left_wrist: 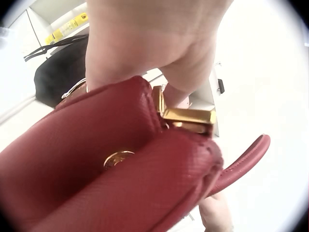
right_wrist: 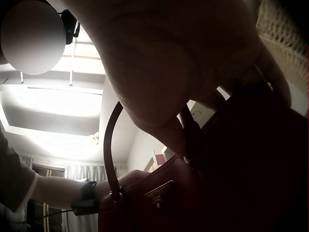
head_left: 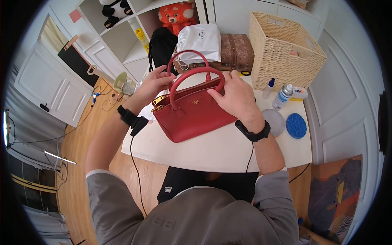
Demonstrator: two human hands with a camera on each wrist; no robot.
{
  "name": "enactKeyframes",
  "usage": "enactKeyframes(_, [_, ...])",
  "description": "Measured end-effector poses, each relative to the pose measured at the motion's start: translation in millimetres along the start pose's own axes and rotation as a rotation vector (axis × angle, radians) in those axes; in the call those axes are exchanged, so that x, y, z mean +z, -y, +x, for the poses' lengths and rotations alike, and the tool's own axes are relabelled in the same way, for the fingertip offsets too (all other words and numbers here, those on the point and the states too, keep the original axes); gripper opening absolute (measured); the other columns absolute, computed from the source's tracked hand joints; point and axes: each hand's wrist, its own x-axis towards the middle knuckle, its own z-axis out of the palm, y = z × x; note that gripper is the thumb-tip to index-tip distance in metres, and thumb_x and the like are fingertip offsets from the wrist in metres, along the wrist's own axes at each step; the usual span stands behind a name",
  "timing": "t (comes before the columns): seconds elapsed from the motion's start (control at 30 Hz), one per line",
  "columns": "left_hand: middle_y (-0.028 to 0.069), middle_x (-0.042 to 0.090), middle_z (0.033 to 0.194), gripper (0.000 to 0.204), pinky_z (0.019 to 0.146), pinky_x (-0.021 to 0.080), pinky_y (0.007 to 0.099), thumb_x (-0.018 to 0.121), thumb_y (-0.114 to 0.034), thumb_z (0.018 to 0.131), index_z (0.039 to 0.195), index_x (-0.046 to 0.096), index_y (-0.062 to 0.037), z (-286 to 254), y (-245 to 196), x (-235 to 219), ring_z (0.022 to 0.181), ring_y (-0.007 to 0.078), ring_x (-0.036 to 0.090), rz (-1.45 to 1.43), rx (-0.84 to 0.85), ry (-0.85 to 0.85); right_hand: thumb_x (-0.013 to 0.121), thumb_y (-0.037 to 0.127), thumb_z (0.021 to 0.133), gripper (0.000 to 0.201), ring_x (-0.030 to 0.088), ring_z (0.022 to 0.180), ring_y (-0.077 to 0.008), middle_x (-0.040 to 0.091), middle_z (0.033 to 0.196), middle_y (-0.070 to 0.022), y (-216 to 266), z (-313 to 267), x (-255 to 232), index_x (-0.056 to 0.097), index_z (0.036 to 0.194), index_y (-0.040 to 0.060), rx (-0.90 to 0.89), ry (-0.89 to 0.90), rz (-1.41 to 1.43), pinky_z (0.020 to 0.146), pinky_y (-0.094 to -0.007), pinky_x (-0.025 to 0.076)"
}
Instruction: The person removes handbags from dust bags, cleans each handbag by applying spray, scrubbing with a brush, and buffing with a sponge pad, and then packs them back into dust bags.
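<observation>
A red handbag (head_left: pixel 196 118) with two handles and gold zipper ends stands on the white table, tilted in the head view. My left hand (head_left: pixel 152 85) is at its left end, relaxed fingers touching the rear handle (head_left: pixel 188 52). My right hand (head_left: pixel 237 96) grips the top right end, thumb on the front near the front handle (head_left: pixel 196 72), fingers behind. The left wrist view shows the gold zipper end (left_wrist: pixel 188 116) close up beside my left hand (left_wrist: pixel 145 43), fingertips partly hidden. In the right wrist view, my right hand (right_wrist: pixel 159 63) covers the bag's dark upper edge.
Behind the bag are a white dust bag (head_left: pixel 200 43), a black bag (head_left: pixel 162 47) and a brown patterned case (head_left: pixel 237 51). At right stand a wicker basket (head_left: pixel 281 57), a spray can (head_left: pixel 282 97), a small bottle (head_left: pixel 268 89) and a blue round pad (head_left: pixel 296 125).
</observation>
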Motion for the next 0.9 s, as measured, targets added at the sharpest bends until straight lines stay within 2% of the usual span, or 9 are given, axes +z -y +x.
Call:
enactKeyframes(0.07, [0.0135, 0.07, 0.121, 0.063, 0.099, 0.056, 0.0379, 0.064, -0.036, 0.106, 0.149, 0.051, 0.0078, -11, -12, -9, 0.112, 0.0227, 0.068, -0.211, 0.079, 0.306, 0.083, 0.046, 0.086, 0.05, 0.072, 0.087, -0.0326, 0.063, 0.102, -0.0146, -1, 2, 0, 0.067, 0.109, 0.0037, 0.006, 0.011, 0.015, 0.076, -0.0426, 0.06])
enactKeyframes(0.1, [0.0132, 0.071, 0.122, 0.072, 0.101, 0.055, 0.0375, 0.065, -0.046, 0.103, 0.15, 0.051, 0.0058, -22, -15, -4, 0.116, 0.0219, 0.068, -0.115, 0.113, 0.309, 0.084, 0.048, 0.085, 0.052, 0.072, 0.086, -0.0318, 0.063, 0.101, -0.0134, -3, 3, 2, 0.068, 0.107, 0.0042, 0.023, -0.002, 0.048, 0.075, -0.0422, 0.06])
enactKeyframes(0.2, [0.0114, 0.072, 0.126, 0.063, 0.105, 0.053, 0.0357, 0.073, -0.033, 0.101, 0.149, 0.056, 0.0021, -42, -20, 0, 0.117, 0.0191, 0.068, 0.117, 0.161, 0.46, 0.086, 0.052, 0.082, 0.055, 0.071, 0.085, -0.0308, 0.063, 0.101, -0.0119, -7, 6, 7, 0.068, 0.103, 0.0048, 0.038, -0.031, 0.065, 0.074, -0.0417, 0.059])
enactKeyframes(0.23, [0.0118, 0.071, 0.13, 0.065, 0.106, 0.054, 0.0349, 0.083, -0.029, 0.093, 0.146, 0.058, -0.0013, -46, -19, 5, 0.12, 0.0193, 0.068, 0.272, 0.157, 0.425, 0.087, 0.055, 0.081, 0.057, 0.071, 0.084, -0.0306, 0.063, 0.101, -0.0116, -9, 7, 9, 0.067, 0.102, 0.0049, 0.042, -0.051, 0.05, 0.073, -0.0417, 0.059])
enactKeyframes(0.27, [0.0118, 0.071, 0.13, 0.065, 0.106, 0.054, 0.0349, 0.083, -0.029, 0.093, 0.146, 0.058, -0.0013, -52, -20, 12, 0.12, 0.0193, 0.068, 0.273, 0.157, 0.423, 0.087, 0.055, 0.081, 0.057, 0.071, 0.084, -0.0306, 0.063, 0.101, -0.0116, -10, 8, 12, 0.067, 0.102, 0.0049, 0.04, -0.052, 0.052, 0.073, -0.0417, 0.059])
enactKeyframes(0.33, [0.0117, 0.07, 0.129, 0.066, 0.105, 0.054, 0.0338, 0.088, -0.02, 0.088, 0.143, 0.059, 0.0002, -60, -23, 28, 0.119, 0.0191, 0.068, 0.453, 0.225, 0.202, 0.086, 0.057, 0.081, 0.06, 0.071, 0.084, -0.0314, 0.063, 0.1, -0.0129, -11, 10, 18, 0.066, 0.101, 0.0041, 0.029, -0.103, 0.056, 0.072, -0.0419, 0.058])
enactKeyframes(0.5, [0.0093, 0.071, 0.112, 0.051, 0.091, 0.057, 0.033, 0.085, -0.014, 0.088, 0.13, 0.062, 0.0017, -49, -11, 26, 0.101, 0.0169, 0.07, 0.474, 0.186, 0.085, 0.084, 0.057, 0.082, 0.061, 0.07, 0.084, -0.0325, 0.061, 0.098, -0.0152, -10, 9, 31, 0.065, 0.101, 0.0028, 0.008, -0.224, 0.026, 0.072, -0.0426, 0.057])
enactKeyframes(0.83, [0.003, 0.069, 0.098, 0.037, 0.086, 0.054, 0.0288, 0.074, -0.013, 0.093, 0.127, 0.064, -0.0032, -20, -10, 11, 0.093, 0.0133, 0.069, 0.171, 0.065, 0.163, 0.084, 0.052, 0.086, 0.059, 0.067, 0.089, -0.0329, 0.06, 0.1, -0.0142, -9, 8, 44, 0.06, 0.109, 0.0025, -0.016, -0.261, -0.019, 0.074, -0.0424, 0.054])
enactKeyframes(0.9, [0.002, 0.067, 0.095, 0.039, 0.087, 0.052, 0.0284, 0.073, -0.013, 0.094, 0.131, 0.062, -0.004, -18, -12, 9, 0.092, 0.0129, 0.068, 0.172, 0.033, 0.194, 0.084, 0.049, 0.086, 0.065, 0.066, 0.093, -0.0346, 0.059, 0.107, -0.0165, -9, 9, 47, 0.058, 0.12, -0.0003, -0.011, -0.243, 0.034, 0.076, -0.0436, 0.054])
